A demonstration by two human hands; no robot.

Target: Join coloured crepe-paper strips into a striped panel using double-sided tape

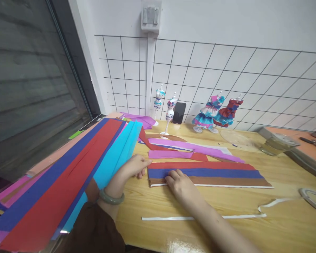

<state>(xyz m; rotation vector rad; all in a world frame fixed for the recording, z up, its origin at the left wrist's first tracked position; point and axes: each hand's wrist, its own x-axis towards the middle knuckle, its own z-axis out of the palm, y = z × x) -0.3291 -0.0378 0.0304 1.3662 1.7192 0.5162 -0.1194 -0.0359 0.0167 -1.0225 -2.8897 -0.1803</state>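
Red, blue and brown strips [213, 173] lie side by side on the table [137, 230], with a thin white edge on the side near the person. The right hand [181, 183] is on top of them, left of their middle, with its fingers half bent over the blue and brown ones. I can't tell if it pinches any. The left hand [135, 166] is at their left end, fingers curled in and one fingertip right by the red corner. I can't tell if it has hold of it. A green bangle [112, 197] is on the left wrist. Closer to the person, white tape [168, 218] runs under the right arm, toward a ring [304, 198] on the right. Just past the strips are pink pieces [171, 154]. To the left is a big pile [76, 172], red and blue on top, with a bright blue sheet [121, 151] next to it. Farther back stand two little white dummies [170, 111], a black phone [179, 113] and two dolls in frilly dresses [209, 114]. A clear cup [275, 146] sits to the right.
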